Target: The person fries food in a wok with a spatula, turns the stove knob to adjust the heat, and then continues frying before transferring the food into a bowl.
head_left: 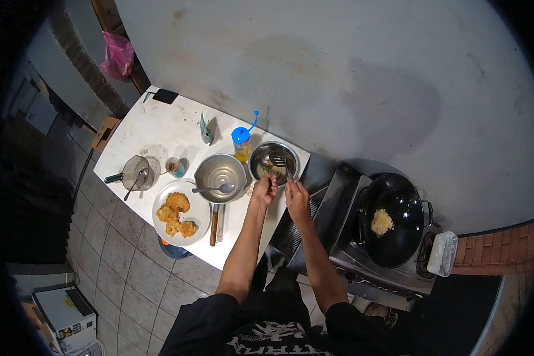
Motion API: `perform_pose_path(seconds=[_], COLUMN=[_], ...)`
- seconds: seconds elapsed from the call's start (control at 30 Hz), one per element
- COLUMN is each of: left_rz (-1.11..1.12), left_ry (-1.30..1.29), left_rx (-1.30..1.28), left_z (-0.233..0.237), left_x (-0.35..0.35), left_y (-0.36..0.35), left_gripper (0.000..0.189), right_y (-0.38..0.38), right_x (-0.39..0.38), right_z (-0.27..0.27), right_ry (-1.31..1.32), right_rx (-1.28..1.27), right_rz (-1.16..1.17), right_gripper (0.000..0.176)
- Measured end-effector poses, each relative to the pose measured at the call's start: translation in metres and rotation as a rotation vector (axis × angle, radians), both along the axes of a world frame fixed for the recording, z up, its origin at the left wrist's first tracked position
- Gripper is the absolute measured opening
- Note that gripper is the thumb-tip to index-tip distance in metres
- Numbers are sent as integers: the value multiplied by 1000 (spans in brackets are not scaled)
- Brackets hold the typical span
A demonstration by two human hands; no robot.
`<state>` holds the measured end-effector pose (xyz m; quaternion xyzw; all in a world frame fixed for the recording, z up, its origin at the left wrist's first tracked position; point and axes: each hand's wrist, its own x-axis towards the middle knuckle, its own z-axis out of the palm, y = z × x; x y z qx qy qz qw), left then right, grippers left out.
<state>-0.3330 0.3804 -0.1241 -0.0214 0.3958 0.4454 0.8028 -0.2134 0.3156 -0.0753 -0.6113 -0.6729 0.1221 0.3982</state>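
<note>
A steel bowl (256,158) sits at the table's right corner with a little brownish residue inside. My right hand (297,197) is closed around the handle of a slotted spatula (280,159), whose head is in the bowl. Just left of it, at the bowl's near rim, my left hand (266,188) has its fingers curled; what they hold, if anything, is hidden. A saucepan (205,172) with a wooden handle stands beside the bowl, a spoon (224,188) across it. On the right, a black wok (402,199) holds one pale golden patty (382,222).
Golden fried patties (177,204) lie on a white plate (200,206). Along the table are a strainer (141,169), a small jar (175,168), a packet (206,130), a blue-capped oil bottle (241,140) and a phone (165,96). A plastic container (443,254) sits right of the stove (338,228).
</note>
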Motion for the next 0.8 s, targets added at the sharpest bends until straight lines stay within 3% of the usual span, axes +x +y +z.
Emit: perform_pose_path(seconds=[0.4, 0.7, 0.8], left_rz=[4, -368, -400], left_ry=[-78, -164, -68], left_rx=[-28, -60, -54], left_z=[2, -10, -12], left_x=[-10, -35, -36], left_y=[5, -7, -14], left_gripper=[17, 17, 22], right_y=[-15, -21, -25], right_x=[-3, -15, -14], right_z=[-7, -13, -16], right_ry=[-107, -59, -58], right_rx=[-19, -40, -40], right_rz=[11, -124, -117], right_gripper=[26, 32, 33])
